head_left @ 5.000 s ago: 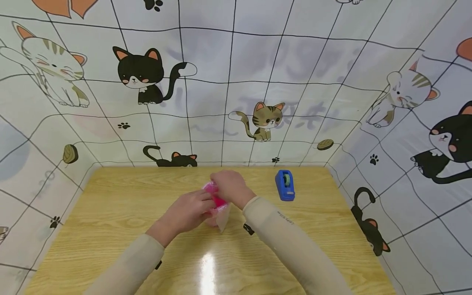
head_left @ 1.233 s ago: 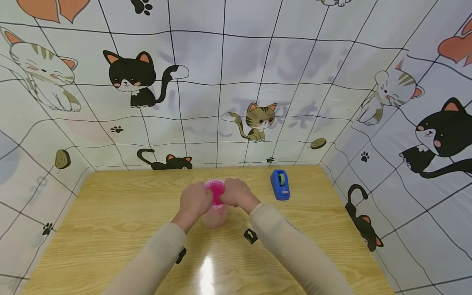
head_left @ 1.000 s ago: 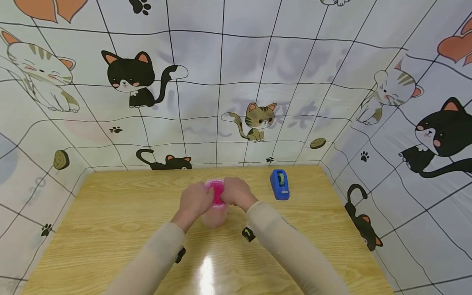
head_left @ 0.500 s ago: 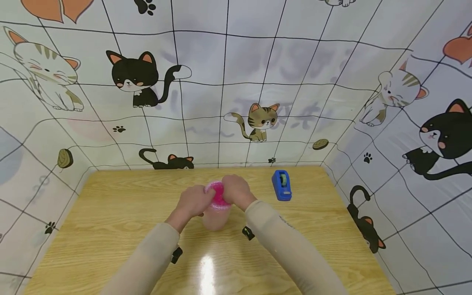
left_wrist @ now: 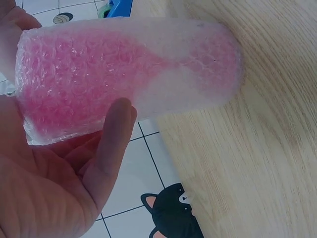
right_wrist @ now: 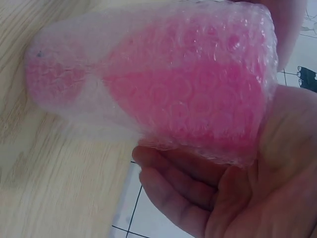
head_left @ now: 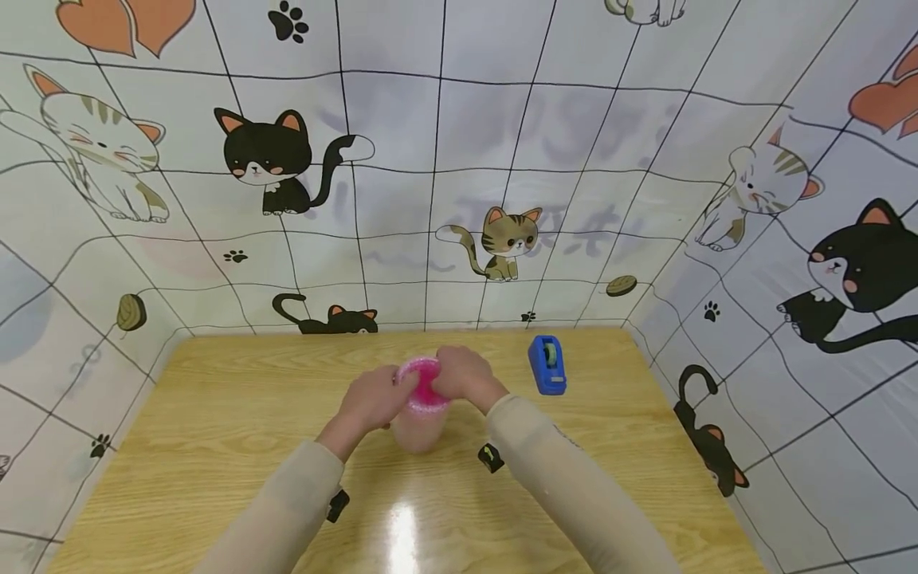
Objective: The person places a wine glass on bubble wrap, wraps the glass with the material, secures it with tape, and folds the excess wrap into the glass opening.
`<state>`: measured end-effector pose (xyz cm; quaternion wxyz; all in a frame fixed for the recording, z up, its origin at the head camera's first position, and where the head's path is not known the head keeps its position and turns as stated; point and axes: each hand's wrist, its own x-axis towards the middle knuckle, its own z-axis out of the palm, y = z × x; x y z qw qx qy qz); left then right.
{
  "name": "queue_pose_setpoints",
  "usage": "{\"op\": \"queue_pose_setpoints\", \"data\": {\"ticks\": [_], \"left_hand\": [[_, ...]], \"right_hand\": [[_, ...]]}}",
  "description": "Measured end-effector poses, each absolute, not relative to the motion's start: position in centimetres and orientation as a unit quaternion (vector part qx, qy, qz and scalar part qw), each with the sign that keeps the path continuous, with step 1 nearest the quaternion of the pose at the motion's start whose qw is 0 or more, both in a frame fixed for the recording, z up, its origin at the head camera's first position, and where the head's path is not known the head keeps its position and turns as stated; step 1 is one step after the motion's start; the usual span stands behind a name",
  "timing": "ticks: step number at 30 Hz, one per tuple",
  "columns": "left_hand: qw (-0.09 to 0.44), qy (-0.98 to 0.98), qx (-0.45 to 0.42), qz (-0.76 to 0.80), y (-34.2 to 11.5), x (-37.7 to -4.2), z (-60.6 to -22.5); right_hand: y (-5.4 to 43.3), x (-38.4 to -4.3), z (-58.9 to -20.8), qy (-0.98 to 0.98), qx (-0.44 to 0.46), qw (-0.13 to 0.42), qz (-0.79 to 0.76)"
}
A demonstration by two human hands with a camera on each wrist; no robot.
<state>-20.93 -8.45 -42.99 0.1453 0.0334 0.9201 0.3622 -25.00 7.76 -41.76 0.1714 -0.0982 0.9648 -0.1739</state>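
A pink goblet (head_left: 425, 383) stands upright on the table inside a sleeve of clear bubble wrap (head_left: 419, 434). Both wrist views show its wide bowl (left_wrist: 74, 74), thin stem and round foot (right_wrist: 54, 74) through the plastic. My left hand (head_left: 373, 397) grips the left side of the rim, thumb over the top edge and fingers along the outside of the wrap. On the rim's far right, my right hand (head_left: 466, 375) holds the wrapped edge, its fingers (right_wrist: 178, 193) curled below the rim outside. The right thumb is mostly hidden.
A blue tape dispenser (head_left: 548, 365) with a roll of tape stands at the back right of the wooden table (head_left: 244, 414). Cat-print cloth walls (head_left: 402, 199) rise behind and on both sides. A small black device (head_left: 491, 458) sits under each wrist.
Five seconds ago a loose flap of bubble wrap hung at the goblet's front; now the wrap lies round it as a tube. My hands have moved to opposite sides of the rim.
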Motion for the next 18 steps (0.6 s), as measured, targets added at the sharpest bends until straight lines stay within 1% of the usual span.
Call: {"op": "queue_pose_setpoints", "data": {"ticks": [10,18], "left_hand": [[0.140,0.927,0.029,0.346,-9.2,-21.0,-43.3],[0.110,0.933,0.040,0.341,-9.4,-20.8,-43.4]], "right_hand": [[8.4,-24.9,-41.4,0.949,-0.131,0.188,-0.217],[9.2,-24.9,-40.7,0.946,-0.125,0.178,-0.239]]}}
